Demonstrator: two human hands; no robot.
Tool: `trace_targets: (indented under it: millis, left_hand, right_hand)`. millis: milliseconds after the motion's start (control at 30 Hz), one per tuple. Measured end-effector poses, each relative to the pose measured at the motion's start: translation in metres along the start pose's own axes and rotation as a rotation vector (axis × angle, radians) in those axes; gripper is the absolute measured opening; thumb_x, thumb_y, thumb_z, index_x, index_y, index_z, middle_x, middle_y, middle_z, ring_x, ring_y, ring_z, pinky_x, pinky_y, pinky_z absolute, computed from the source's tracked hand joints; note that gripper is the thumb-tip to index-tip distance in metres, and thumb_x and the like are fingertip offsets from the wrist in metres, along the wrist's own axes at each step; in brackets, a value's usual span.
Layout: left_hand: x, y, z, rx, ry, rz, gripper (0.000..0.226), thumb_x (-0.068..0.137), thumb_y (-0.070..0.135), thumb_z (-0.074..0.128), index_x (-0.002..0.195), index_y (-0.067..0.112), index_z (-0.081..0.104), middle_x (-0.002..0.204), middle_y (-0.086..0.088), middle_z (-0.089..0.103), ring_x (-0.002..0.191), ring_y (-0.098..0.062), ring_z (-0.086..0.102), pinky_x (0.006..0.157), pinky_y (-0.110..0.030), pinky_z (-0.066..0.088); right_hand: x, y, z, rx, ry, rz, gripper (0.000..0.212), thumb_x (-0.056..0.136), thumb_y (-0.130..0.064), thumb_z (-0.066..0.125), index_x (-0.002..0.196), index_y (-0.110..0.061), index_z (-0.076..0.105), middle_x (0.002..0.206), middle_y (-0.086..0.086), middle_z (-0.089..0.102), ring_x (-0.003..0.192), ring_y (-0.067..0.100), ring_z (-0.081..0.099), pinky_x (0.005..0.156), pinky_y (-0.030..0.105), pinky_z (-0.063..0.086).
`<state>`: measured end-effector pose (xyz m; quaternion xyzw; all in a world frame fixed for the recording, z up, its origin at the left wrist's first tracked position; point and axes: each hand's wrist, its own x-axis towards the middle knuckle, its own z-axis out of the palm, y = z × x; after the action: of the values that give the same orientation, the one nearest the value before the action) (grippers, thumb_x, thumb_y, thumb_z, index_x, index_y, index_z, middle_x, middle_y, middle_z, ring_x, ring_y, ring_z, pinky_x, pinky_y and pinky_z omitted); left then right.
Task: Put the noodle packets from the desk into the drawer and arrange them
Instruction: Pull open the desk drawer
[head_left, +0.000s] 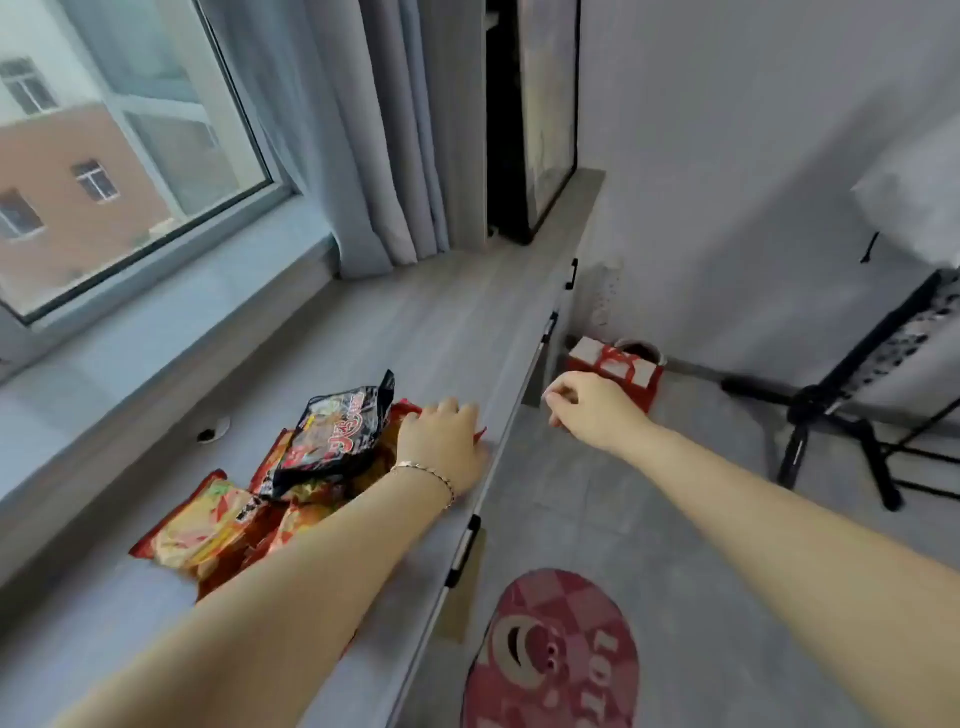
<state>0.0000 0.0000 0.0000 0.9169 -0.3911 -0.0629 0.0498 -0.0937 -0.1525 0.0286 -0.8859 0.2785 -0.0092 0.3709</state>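
Several noodle packets lie in a pile on the grey desk (447, 312). A black packet (335, 436) sits on top, and a yellow-red packet (202, 530) lies at the near left. My left hand (441, 447), with a bracelet on its wrist, rests palm down on a red packet (480, 434) at the pile's right edge, near the desk's front. Whether it grips that packet I cannot tell. My right hand (587, 405) hovers past the desk's front edge with fingers curled, close to a drawer handle (549, 327). The drawer fronts look shut.
A window and grey curtain (363, 156) stand behind the desk. A framed picture (545, 114) leans at the far end. On the floor are a red gift bag (618, 371), a round red mat (556, 654) and a black stand (831, 431).
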Motion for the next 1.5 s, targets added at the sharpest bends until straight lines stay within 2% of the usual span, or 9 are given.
trace_targets:
  millis: [333,500,700,933,1133,1267,1333,1433,1500]
  left_hand:
    - [-0.042,-0.043,0.145,0.238,-0.179,0.080,0.056,0.092,0.046,0.035,0.142,0.024,0.024,0.157,-0.017,-0.005,0.143,-0.036,0.002,0.116,-0.047,0.011]
    - [-0.044,-0.049,0.155,0.238,-0.010,0.143,0.049,0.077,0.038,0.059,0.120,0.014,0.061,0.138,-0.024,0.046,0.124,-0.042,0.047,0.096,-0.051,0.045]
    - [-0.046,-0.059,0.167,0.099,0.068,0.114,0.051,0.079,0.041,0.044,0.123,0.020,0.058,0.143,-0.017,0.043,0.132,-0.035,0.040,0.103,-0.047,0.038]
    - [-0.046,-0.061,0.174,0.103,0.137,0.121,0.051,0.078,0.042,0.046,0.123,0.020,0.057,0.144,-0.015,0.042,0.133,-0.033,0.039,0.104,-0.043,0.036]
    - [-0.046,-0.060,0.173,0.125,0.173,0.140,0.050,0.080,0.040,0.045,0.123,0.018,0.057,0.144,-0.017,0.041,0.133,-0.034,0.037,0.106,-0.042,0.027]
    - [-0.046,-0.060,0.172,0.175,0.148,0.126,0.052,0.080,0.041,0.042,0.124,0.018,0.056,0.144,-0.018,0.041,0.134,-0.035,0.036,0.106,-0.045,0.034]
    - [-0.046,-0.057,0.170,0.206,0.128,0.114,0.052,0.080,0.041,0.039,0.124,0.019,0.055,0.144,-0.019,0.042,0.133,-0.037,0.038,0.104,-0.049,0.036]
    - [-0.047,-0.054,0.168,0.211,0.116,0.118,0.054,0.080,0.040,0.038,0.125,0.017,0.056,0.142,-0.021,0.043,0.132,-0.038,0.039,0.102,-0.051,0.038]
    - [-0.047,-0.054,0.168,0.218,0.105,0.124,0.052,0.080,0.038,0.042,0.125,0.016,0.055,0.142,-0.022,0.042,0.132,-0.040,0.038,0.102,-0.053,0.038]
  right_hand:
    - [-0.010,0.079,0.120,0.069,-0.196,0.168,0.020,0.094,-0.023,0.041,0.099,-0.016,0.059,0.091,0.005,0.067,0.075,0.023,0.062,0.063,0.031,0.047]
    - [0.002,0.098,0.176,0.069,-0.300,0.241,0.026,0.094,-0.023,0.041,0.112,-0.016,0.057,0.110,0.004,0.063,0.095,0.023,0.062,0.081,0.035,0.050]
    - [0.030,0.099,0.233,0.370,-0.356,0.507,0.040,0.093,-0.013,0.039,0.132,-0.005,0.042,0.127,0.018,0.055,0.113,0.030,0.055,0.085,0.030,0.044]
    - [0.040,0.109,0.264,0.950,-0.344,0.806,0.016,0.089,-0.002,0.045,0.090,-0.016,0.053,0.100,0.007,0.061,0.105,0.025,0.056,0.103,0.039,0.040]
    - [0.028,0.126,0.258,0.818,-0.325,0.758,0.009,0.088,-0.013,0.046,0.087,-0.019,0.053,0.097,0.006,0.059,0.097,0.024,0.054,0.088,0.036,0.046]
    - [0.011,0.162,0.233,0.672,-0.334,0.794,0.025,0.088,-0.014,0.046,0.110,-0.005,0.055,0.096,0.013,0.062,0.091,0.028,0.057,0.081,0.038,0.048]
    - [0.000,0.177,0.216,0.615,-0.269,0.851,0.032,0.085,-0.011,0.048,0.114,0.002,0.054,0.104,0.017,0.061,0.092,0.032,0.057,0.077,0.037,0.046]
    - [-0.013,0.188,0.183,0.403,0.205,0.855,0.025,0.083,-0.006,0.049,0.107,-0.002,0.054,0.106,0.021,0.056,0.090,0.033,0.055,0.077,0.033,0.041]
    - [-0.021,0.180,0.159,0.167,0.465,0.502,0.032,0.083,-0.004,0.051,0.114,-0.003,0.051,0.121,0.020,0.051,0.104,0.034,0.052,0.087,0.030,0.040]
